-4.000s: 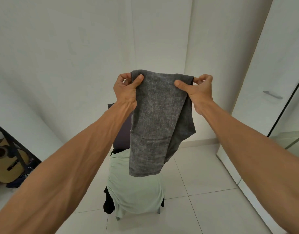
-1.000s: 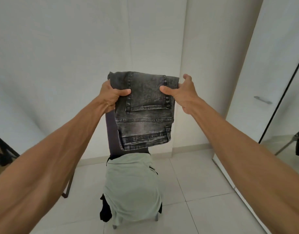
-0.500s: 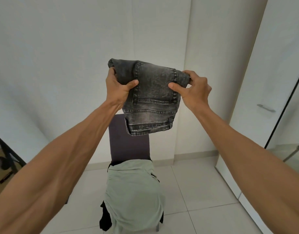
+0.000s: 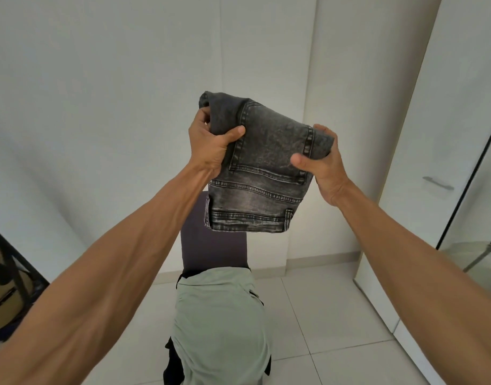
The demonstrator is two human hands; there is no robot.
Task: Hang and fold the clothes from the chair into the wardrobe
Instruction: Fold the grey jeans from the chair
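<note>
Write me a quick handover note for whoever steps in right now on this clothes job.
Left hand: gripping the left edge of the folded grey jeans.
Right hand: gripping their right edge; jeans held in the air above the chair.
Done: jeans look folded into a compact bundle.
Left: put jeans into the wardrobe, whose door looks closed. A pale green garment lies on the chair with dark clothing beneath; both need hanging or folding.

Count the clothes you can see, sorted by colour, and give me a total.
Grey: 1, folded jeans held in left hand and right hand.
Pale green: 1, garment on chair.
Black: 1, garment beneath it.
Total: 3.
</note>
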